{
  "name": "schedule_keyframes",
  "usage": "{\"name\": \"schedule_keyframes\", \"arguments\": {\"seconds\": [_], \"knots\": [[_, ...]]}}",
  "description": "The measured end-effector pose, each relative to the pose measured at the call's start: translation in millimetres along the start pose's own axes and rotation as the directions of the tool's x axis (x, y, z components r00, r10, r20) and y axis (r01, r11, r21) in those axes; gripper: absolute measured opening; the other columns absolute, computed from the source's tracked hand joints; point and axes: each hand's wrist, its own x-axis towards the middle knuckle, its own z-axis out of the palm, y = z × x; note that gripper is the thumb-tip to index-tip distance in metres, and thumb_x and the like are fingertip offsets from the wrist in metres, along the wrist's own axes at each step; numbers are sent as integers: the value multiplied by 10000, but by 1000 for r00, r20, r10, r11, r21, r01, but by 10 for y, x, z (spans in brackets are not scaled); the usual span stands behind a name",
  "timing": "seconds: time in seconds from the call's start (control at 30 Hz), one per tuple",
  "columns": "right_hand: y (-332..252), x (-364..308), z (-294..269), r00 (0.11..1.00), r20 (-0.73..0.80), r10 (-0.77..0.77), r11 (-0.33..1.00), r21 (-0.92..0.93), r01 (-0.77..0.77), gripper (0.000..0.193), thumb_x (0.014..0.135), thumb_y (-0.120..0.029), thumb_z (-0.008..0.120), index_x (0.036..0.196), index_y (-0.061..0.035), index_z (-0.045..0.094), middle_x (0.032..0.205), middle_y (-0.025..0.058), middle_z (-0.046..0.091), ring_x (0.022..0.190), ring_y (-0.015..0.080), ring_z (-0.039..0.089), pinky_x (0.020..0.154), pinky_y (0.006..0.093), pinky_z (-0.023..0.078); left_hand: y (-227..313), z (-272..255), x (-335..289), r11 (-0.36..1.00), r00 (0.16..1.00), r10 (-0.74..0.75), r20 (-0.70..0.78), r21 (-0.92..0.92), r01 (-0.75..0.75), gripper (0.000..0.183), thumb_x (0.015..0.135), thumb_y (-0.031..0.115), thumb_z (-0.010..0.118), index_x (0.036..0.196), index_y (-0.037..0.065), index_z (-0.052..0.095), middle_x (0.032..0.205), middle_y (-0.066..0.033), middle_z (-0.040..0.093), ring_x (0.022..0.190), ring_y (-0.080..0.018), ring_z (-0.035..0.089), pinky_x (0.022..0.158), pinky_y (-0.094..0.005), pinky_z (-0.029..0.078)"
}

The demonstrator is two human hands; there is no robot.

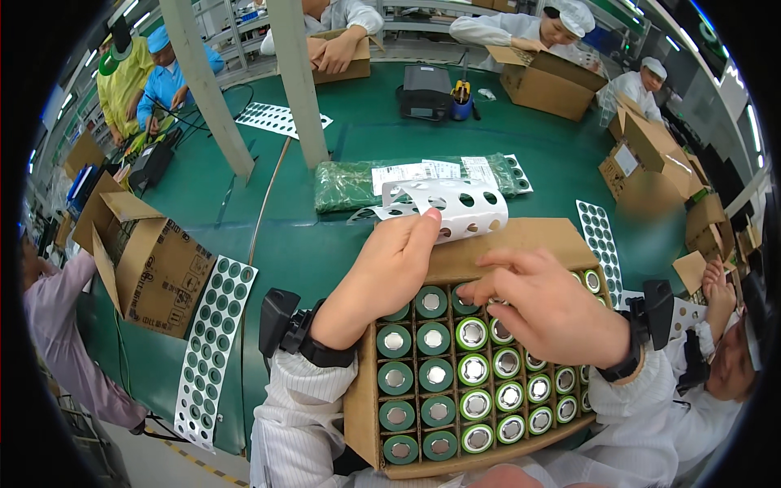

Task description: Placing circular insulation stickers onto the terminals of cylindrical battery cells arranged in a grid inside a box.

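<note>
A cardboard box (362, 423) split into cells by dividers stands in front of me, full of upright cylindrical battery cells (476, 404) in bright green sleeves. The left two columns carry dark green ring stickers (396, 416) round their metal tops. My left hand (399, 264) is closed on a curled white sticker sheet (480, 215) with round holes, above the box's far left edge. Over the far rows, my right hand (537, 305) has its fingers apart, the tips touching the top of a third-column cell that shows a green ring. My palm hides several cells.
Behind the box lies a green plastic-wrapped pack (342, 185) with white labels. Sticker sheets rest at left (213, 350) and right (598, 244). An open carton (163, 268), metal posts (299, 89), a black device (425, 89) and a blue tool cup (461, 104) stand on the green table. Co-workers sit around.
</note>
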Motion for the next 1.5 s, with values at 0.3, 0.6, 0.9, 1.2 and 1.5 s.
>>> {"name": "schedule_keyframes", "arguments": {"seconds": [0.3, 0.6, 0.9, 1.2, 1.5], "knots": [[-57, -73, 1, 998, 58, -30, 988, -152, 38, 262, 757, -24, 585, 1013, 25, 555, 1022, 166, 655, 1208, 364, 504, 954, 448, 407, 12, -12, 2, 998, 1000, 5, -11, 66, -4, 440, 1026, 254, 359, 1092, -108, 601, 1045, -113, 664, 952, -154, 556, 900, -287, 417], [-139, -119, -137, 986, 161, -37, 988, -143, 60, 227, 769, -46, 566, 985, 22, 554, 940, 179, 637, 1200, 371, 517, 967, 448, 403, -64, 50, 24, 990, 985, 141, -105, 41, -137, 436, 1009, 268, 364, 797, -93, 487, 646, -203, 482, 607, -265, 401, 611, -391, 388], [75, -54, -103, 999, -10, -30, 998, -60, 30, 154, 831, -38, 549, 982, -8, 547, 969, 126, 640, 1212, 370, 513, 932, 462, 412, -49, 67, 0, 991, 987, 128, -99, -23, -131, 432, 1009, 261, 366, 898, -107, 562, 776, -211, 612, 698, -281, 508, 716, -366, 435], [-101, -125, -73, 997, 70, -23, 954, -297, 43, 260, 732, -62, 592, 984, -14, 551, 938, 136, 641, 1131, 331, 539, 945, 450, 398, 0, 70, 42, 989, 987, 144, -73, 49, -141, 419, 1008, 243, 357, 942, -105, 579, 870, -244, 648, 774, -332, 580, 772, -376, 451], [-263, -140, -179, 997, 43, 61, 993, -102, -56, 159, 801, -24, 587, 956, -5, 619, 1072, 188, 620, 1081, 377, 541, 919, 460, 421, -115, 121, 100, 864, 912, 402, -77, 362, -350, 347, 984, 189, 348, 843, -39, 568, 822, -263, 613, 770, -449, 584, 710, -509, 464]]}}
